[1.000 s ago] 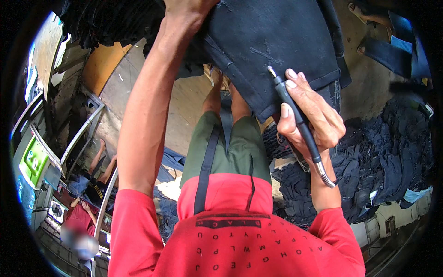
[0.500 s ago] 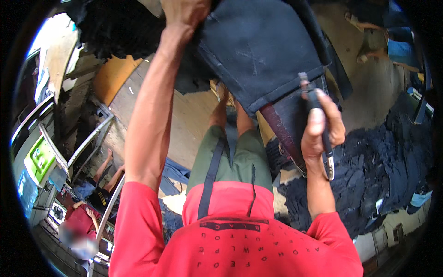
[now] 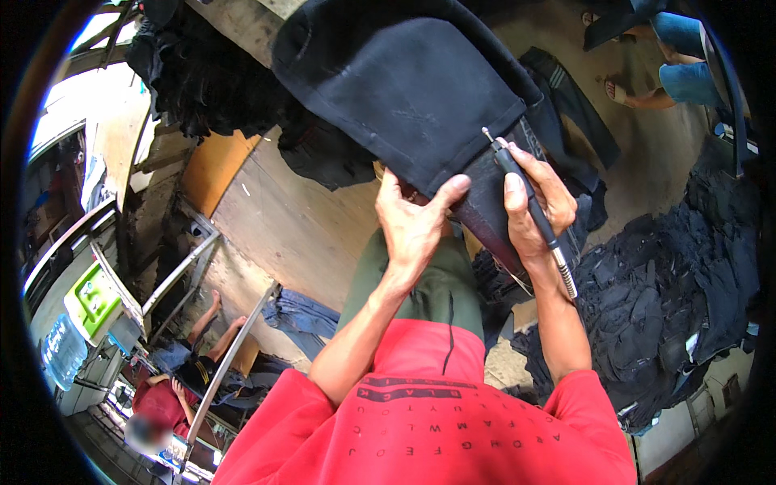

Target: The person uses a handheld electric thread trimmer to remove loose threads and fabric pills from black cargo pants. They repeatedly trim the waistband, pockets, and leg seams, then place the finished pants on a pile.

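Observation:
A pair of black jeans [image 3: 404, 89] hangs in front of me, with a folded hem corner toward me and faint pale scuffs on the cloth. My left hand [image 3: 411, 226] grips that corner, its thumb on top and the other fingers partly hidden beneath. In my right hand [image 3: 543, 206], held like a pen, is a black rotary tool handpiece [image 3: 527, 190] with a slim metal tip and a coiled metal sleeve at its rear. Its tip points up beside the hem; I cannot tell whether it touches the cloth.
Dark garments are heaped at the right [image 3: 647, 299] and far left [image 3: 210, 73]. Blue jeans [image 3: 299, 319] lie near a metal frame [image 3: 230, 360]. A green tray [image 3: 90, 299] and clear blue bottle [image 3: 65, 352] stand at left. Another person [image 3: 166, 404] sits lower left; someone's legs [image 3: 679, 81] show upper right.
My left hand has come down from the jeans' upper part to the hem corner. My right hand has shifted slightly left, turning the handpiece's tip leftward.

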`<action>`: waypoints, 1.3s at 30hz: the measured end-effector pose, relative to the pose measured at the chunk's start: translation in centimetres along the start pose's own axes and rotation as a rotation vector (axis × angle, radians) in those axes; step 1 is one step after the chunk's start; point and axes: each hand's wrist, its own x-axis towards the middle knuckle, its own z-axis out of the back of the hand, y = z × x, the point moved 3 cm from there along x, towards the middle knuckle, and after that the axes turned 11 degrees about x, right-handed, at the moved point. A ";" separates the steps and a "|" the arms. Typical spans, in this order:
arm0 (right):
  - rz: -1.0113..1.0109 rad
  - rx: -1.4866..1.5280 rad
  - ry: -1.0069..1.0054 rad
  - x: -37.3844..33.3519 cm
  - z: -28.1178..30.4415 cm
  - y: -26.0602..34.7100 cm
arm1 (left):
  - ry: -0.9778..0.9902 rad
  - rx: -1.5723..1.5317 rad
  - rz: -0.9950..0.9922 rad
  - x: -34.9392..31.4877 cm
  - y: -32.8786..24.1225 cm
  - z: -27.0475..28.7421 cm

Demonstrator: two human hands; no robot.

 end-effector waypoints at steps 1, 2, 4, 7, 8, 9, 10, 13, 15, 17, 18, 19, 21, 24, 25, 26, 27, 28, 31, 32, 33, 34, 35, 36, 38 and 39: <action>-0.003 0.004 0.007 -0.3 0.1 -0.1 | -0.018 0.051 0.109 0.3 0.1 0.5; 0.026 -0.010 0.034 -0.5 0.0 -0.1 | 0.018 0.020 0.084 0.5 -0.3 0.8; 0.082 -0.055 0.087 -0.6 -0.2 -0.1 | 0.029 0.050 0.090 0.8 -0.5 1.3; 0.116 -0.101 0.123 -0.7 -0.4 0.0 | 0.059 0.044 0.042 1.0 0.1 2.0; 0.152 -0.112 0.120 -0.8 -0.5 0.0 | 0.064 0.015 0.008 0.9 0.4 2.3; 0.181 -0.111 0.144 -0.9 -0.6 0.2 | 0.076 0.049 0.029 1.1 0.9 2.9; 0.194 -0.116 0.177 -1.2 -0.7 0.3 | 0.116 0.057 0.021 1.1 1.3 3.7; 0.276 -0.127 0.272 -2.1 -1.2 0.5 | 0.132 -0.047 0.031 1.4 2.7 5.1; 0.312 -0.109 0.329 -2.6 -1.8 0.2 | 0.146 -0.048 0.040 1.5 3.4 5.6; 0.334 -0.088 0.339 -2.8 -2.0 0.0 | 0.145 -0.069 0.055 1.6 4.1 5.6; 0.338 -0.096 0.351 -2.8 -1.9 -0.1 | 0.151 -0.104 0.044 1.6 4.3 5.5; 0.348 -0.090 0.346 -2.8 -2.0 -0.1 | 0.137 -0.090 0.059 1.6 4.5 5.5; 0.348 -0.104 0.388 -2.8 -2.2 -0.1 | 0.127 -0.121 0.045 1.7 4.6 5.4; 0.357 -0.096 0.429 -2.7 -2.2 0.0 | 0.133 -0.087 0.027 1.8 4.6 5.6; 0.360 -0.093 0.436 -2.7 -2.2 -0.1 | 0.137 -0.068 0.034 1.8 4.6 5.6; 0.363 -0.088 0.446 -2.7 -2.3 -0.1 | 0.140 -0.051 0.039 1.8 4.6 5.7; 0.362 -0.096 0.437 -2.7 -2.2 -0.2 | 0.144 -0.032 0.045 1.8 4.6 5.6; 0.359 -0.101 0.432 -2.8 -2.2 -0.2 | 0.142 -0.047 0.041 1.8 4.6 5.7; 0.324 -0.114 0.390 -2.9 -2.1 -0.3 | 0.134 -0.066 0.043 1.7 4.4 5.5; 0.313 -0.119 0.376 -3.0 -2.1 -0.3 | 0.130 -0.058 0.046 1.7 4.3 5.5; 0.313 -0.123 0.368 -3.0 -2.1 -0.3 | 0.126 -0.050 0.049 1.7 4.3 5.5; 0.314 -0.129 0.364 -3.0 -2.0 -0.3 | 0.127 -0.041 0.051 1.7 4.2 5.5; 0.315 -0.135 0.361 -3.1 -2.0 -0.4 | 0.128 -0.032 0.055 1.7 4.2 5.5; 0.314 -0.136 0.356 -3.1 -2.0 -0.4 | 0.128 -0.023 0.061 1.7 4.2 5.5; 0.322 -0.137 0.343 -3.0 -2.1 -0.4 | 0.125 -0.084 0.056 1.7 4.3 5.5; 0.319 -0.145 0.342 -3.0 -2.1 -0.5 | 0.137 -0.141 0.052 1.8 4.3 5.5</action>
